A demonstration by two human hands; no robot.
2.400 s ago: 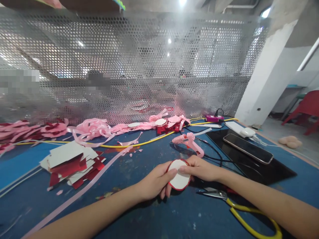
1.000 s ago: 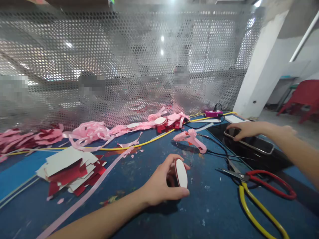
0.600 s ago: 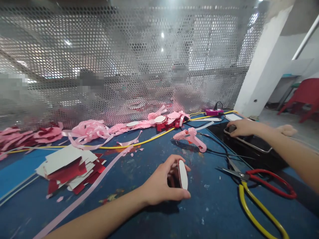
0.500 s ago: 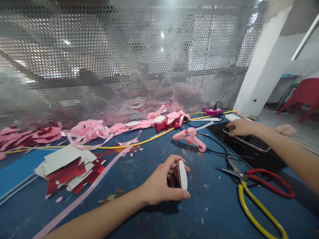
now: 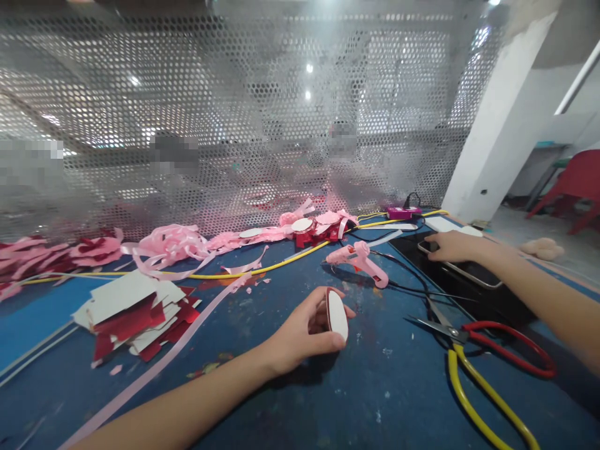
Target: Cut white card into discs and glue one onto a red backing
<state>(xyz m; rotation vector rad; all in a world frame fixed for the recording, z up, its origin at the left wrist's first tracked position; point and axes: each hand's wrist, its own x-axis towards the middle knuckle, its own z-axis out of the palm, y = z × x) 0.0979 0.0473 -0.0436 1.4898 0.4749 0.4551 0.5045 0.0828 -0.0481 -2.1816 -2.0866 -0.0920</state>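
Observation:
My left hand, low over the middle of the table, grips a round disc by its edges. The disc has a white face and a dark red rim and is tilted up on edge between thumb and fingers. My right hand reaches to the right side, its fingers curled round the far end of a phone with a dark face and pale frame. The phone lies on a black board. Between the hands a pink glue gun rests on its side. Large scissors lie below the right forearm.
At left sits a pile of white and red card pieces. A pink ribbon, a yellow cord and tangled pink ribbon cross the blue table. Red-pink pieces lie against a perforated metal screen.
The disc in my left hand has turned so more of its white face shows, and the hand has shifted slightly left. My right hand has stayed by the phone. The view has shifted a little.

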